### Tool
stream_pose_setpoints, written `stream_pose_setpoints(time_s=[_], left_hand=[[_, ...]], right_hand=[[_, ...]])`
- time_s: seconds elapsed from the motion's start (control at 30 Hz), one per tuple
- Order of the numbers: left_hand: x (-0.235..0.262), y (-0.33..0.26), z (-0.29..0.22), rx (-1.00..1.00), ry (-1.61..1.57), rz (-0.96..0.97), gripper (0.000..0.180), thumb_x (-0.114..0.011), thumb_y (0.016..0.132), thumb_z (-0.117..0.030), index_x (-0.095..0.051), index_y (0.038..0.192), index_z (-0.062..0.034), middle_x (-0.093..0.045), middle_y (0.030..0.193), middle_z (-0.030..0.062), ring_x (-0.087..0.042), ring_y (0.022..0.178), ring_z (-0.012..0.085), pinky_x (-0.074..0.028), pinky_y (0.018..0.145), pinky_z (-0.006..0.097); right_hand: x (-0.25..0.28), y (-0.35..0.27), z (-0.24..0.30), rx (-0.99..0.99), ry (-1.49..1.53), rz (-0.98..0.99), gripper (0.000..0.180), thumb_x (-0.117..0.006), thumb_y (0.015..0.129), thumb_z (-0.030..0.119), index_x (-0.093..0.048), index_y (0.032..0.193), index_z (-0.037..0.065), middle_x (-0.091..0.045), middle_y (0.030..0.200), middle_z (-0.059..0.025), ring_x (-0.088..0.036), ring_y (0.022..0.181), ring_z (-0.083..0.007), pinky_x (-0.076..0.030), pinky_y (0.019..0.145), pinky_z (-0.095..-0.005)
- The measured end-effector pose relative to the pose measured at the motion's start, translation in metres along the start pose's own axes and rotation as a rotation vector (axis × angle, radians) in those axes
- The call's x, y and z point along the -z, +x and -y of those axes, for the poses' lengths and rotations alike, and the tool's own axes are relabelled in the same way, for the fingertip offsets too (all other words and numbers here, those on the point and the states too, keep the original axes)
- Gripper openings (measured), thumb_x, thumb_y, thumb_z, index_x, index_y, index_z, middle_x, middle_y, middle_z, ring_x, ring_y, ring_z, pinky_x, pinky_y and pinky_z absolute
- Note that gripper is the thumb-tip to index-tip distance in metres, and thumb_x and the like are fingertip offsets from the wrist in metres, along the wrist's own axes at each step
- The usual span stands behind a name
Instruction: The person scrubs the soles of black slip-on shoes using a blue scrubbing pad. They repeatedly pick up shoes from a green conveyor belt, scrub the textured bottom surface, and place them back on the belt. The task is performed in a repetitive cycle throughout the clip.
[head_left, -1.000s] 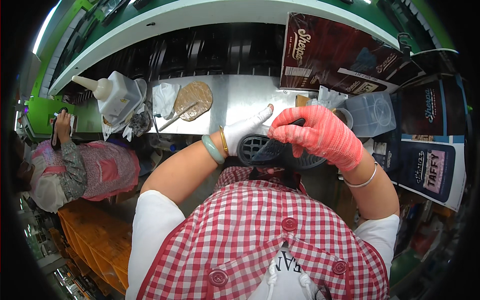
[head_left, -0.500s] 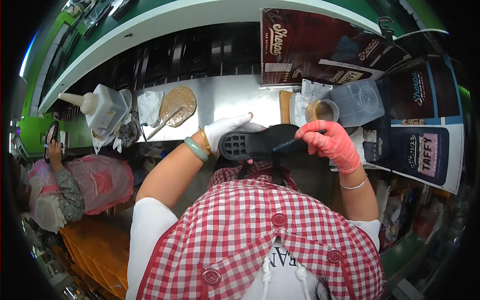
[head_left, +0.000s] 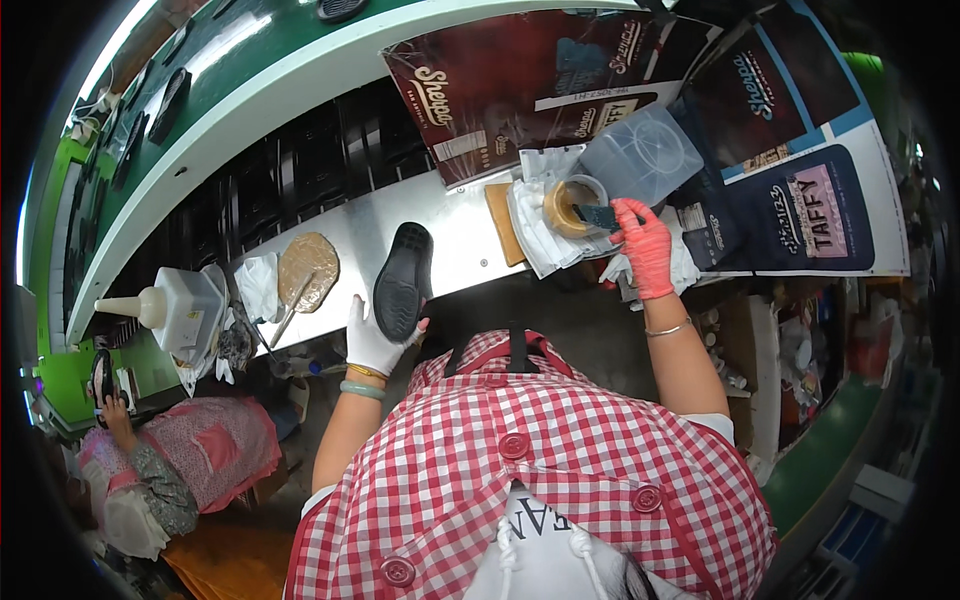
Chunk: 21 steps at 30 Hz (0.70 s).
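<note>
A black shoe sole point(head_left: 403, 283) stands nearly lengthwise over the metal table's front edge, its lower end gripped by my left hand point(head_left: 376, 338) in a white glove. The thumb lies along one side and bare fingertips show at the other. Over to the right, my right hand point(head_left: 645, 252), in a pinkish-red glove, pinches a small dark brush point(head_left: 599, 216). The brush's head reaches over the rim of a clear plastic cup point(head_left: 562, 207) with a yellowish-brown coating inside. Its tip is hard to make out against the cup.
Left on the table are a white squeeze bottle point(head_left: 185, 310), a crumpled white cloth point(head_left: 258, 287) and a brown round pad point(head_left: 309, 268) with a stick on it. A clear tub point(head_left: 640, 155) stands behind the cup. Printed boards point(head_left: 470, 110) line the back. Another person point(head_left: 190, 450) sits at left.
My right hand has carried the brush from the sole to the cup. My left hand has turned the sole from crosswise to nearly lengthwise and moved it left. The view has swung.
</note>
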<state>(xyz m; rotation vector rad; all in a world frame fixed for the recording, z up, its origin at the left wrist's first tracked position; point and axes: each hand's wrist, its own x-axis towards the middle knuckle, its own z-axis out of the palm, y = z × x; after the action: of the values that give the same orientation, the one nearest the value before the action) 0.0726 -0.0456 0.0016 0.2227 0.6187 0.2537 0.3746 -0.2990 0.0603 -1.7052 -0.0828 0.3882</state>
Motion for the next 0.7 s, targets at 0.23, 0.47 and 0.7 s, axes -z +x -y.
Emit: stream_pose_setpoints(time_s=[0.23,0.47,0.7], left_hand=[[0.011,0.005,0.017,0.11,-0.006,0.019,0.057,-0.023,0.095,-0.052,-0.044,0.129,-0.0105,-0.053,0.12,0.0144,-0.053,0.107,0.0388,-0.05,0.071,0.044],[-0.026,-0.007,0.022,0.098,-0.018,0.136,0.053,-0.029,0.096,-0.049,-0.045,0.128,-0.0093,-0.054,0.12,0.0141,-0.055,0.105,0.0381,-0.05,0.07,0.042],[-0.079,-0.019,0.026,0.108,-0.113,0.404,0.057,-0.039,0.094,-0.047,-0.037,0.135,-0.0082,-0.046,0.131,0.0186,-0.046,0.119,0.0413,-0.048,0.086,0.053]], right_hand=[[-0.007,0.014,-0.013,0.01,-0.09,0.05,0.032,-0.063,0.086,0.032,-0.065,0.103,0.005,-0.062,0.08,-0.0006,-0.055,0.055,-0.0057,-0.036,0.045,-0.0185],[-0.002,0.005,-0.004,-0.097,0.167,0.069,0.027,-0.059,0.09,0.029,-0.063,0.101,0.005,-0.059,0.073,-0.0008,-0.055,0.052,-0.0049,-0.033,0.04,-0.0148],[-0.066,-0.083,0.083,-0.036,0.371,0.432,0.025,-0.053,0.094,0.024,-0.06,0.101,0.002,-0.064,0.084,-0.0046,-0.061,0.059,-0.0072,-0.042,0.047,-0.0152]])
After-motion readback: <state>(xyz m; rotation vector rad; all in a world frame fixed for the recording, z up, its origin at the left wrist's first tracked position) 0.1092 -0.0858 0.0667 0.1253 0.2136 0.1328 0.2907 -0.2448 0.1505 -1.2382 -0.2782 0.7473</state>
